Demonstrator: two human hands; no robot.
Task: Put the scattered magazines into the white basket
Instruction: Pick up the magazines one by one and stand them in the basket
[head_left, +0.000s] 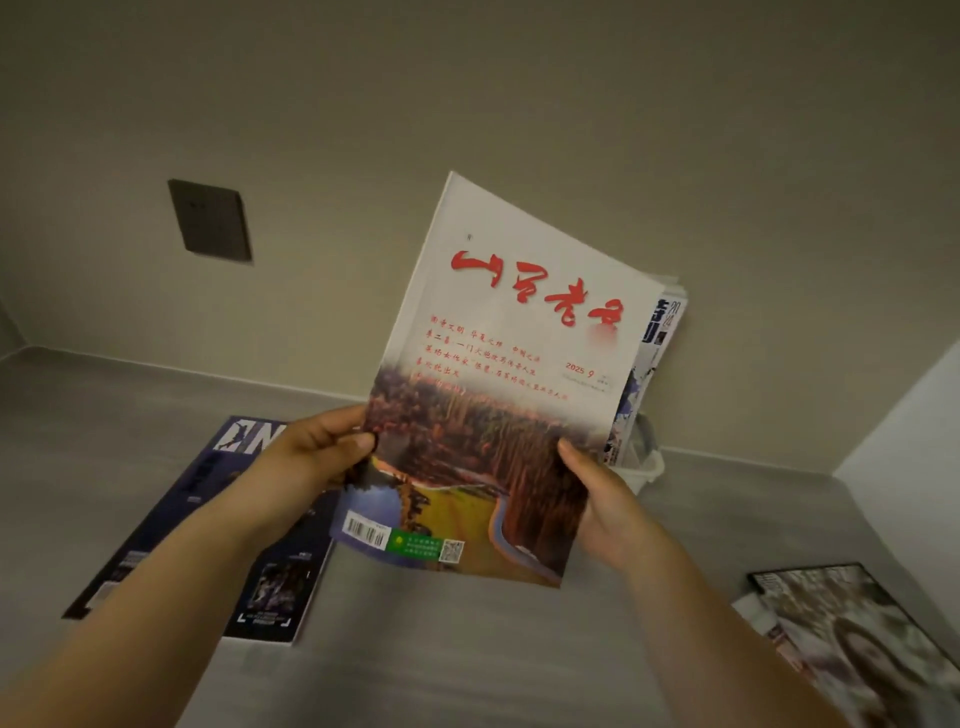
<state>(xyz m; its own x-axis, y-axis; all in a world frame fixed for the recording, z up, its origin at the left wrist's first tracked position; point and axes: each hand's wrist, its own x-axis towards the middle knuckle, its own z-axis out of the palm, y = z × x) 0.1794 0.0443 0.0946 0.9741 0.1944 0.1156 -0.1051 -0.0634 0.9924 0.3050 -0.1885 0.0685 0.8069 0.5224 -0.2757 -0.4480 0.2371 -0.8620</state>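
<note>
While both hands hold a white-covered magazine (498, 384) up at the centre of the frame, the step in hand looks like carrying it to the white basket (647, 467), whose rim peeks out just behind the magazine's right edge, against the wall. The left hand (311, 452) pinches the lower left edge, thumb on the cover, and the right hand (597, 499) clasps the lower right edge, fingers hidden behind. Another magazine (649, 364) already stands upright in the basket. The held cover is glossy, with red brush lettering above a rust and yellow landscape, and it bows slightly, thin and floppy. The next move probably calls for turning it upright and sliding it down beside the standing one without buckling the pages. Two dark, flat magazines (208, 519) lie overlapped at lower left on the smooth grey counter (467, 649), and a further black-bordered one (857, 634) lies at lower right; these remain to be gathered. A dark square wall plate (210, 221) sits at upper left on the matte beige wall.
</note>
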